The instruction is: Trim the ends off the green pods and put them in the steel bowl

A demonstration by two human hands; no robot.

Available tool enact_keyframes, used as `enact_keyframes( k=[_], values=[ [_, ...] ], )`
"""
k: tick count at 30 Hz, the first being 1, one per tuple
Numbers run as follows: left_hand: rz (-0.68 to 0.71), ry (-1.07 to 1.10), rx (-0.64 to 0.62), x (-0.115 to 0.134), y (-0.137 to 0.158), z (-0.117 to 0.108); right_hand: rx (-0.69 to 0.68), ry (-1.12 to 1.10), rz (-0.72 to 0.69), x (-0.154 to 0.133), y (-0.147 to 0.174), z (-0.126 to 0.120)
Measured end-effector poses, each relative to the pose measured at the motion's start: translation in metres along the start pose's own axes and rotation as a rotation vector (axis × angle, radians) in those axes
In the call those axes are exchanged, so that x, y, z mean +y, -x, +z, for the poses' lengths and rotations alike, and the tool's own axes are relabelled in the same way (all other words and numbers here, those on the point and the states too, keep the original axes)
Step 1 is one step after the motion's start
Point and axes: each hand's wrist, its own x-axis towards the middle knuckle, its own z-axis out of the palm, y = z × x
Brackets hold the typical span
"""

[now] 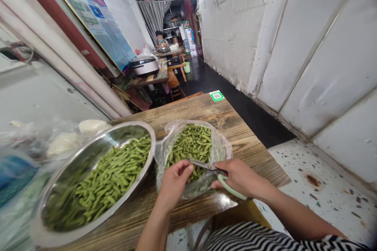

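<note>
Two-handed just below the centre of frame: pinching the left hand's (176,180) thumb and fingers together (no telling on what) and gripping scissors (209,167) in the right hand (238,176), blades aimed leftward, likely for easy meeting above the green pods (193,141). Got the plastic bag (222,151) spread wide underneath, probably for quick reach, with forearms (294,211) angling in from bottom centre and lower right. Further out, more pods (114,176) in a steel bowl (152,141) at lower left, on the same wooden table (250,145).
</note>
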Motion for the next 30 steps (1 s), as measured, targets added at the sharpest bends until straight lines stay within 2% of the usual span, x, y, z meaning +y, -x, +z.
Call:
enact_keyframes(
  k=[7,10,13,16,21,30],
  values=[
    [-0.06,0.071,-0.01,-0.003,0.0,0.001,-0.01,0.04,0.019,0.008,-0.003,0.009],
    [-0.104,0.316,0.042,-0.001,0.001,0.001,0.015,-0.051,0.055,0.007,-0.002,0.006],
    [-0.139,0.604,0.105,0.003,0.002,0.003,-0.016,-0.174,0.031,0.005,0.001,0.0],
    [-0.154,0.737,0.157,0.006,0.003,0.004,-0.075,-0.231,-0.022,0.002,0.003,-0.002],
    [-0.15,0.784,0.166,0.007,0.005,0.005,-0.089,-0.291,-0.048,-0.001,0.003,0.0],
    [-0.144,0.721,0.18,0.004,0.008,0.01,-0.065,-0.307,-0.012,-0.003,0.004,0.004]
  ],
)
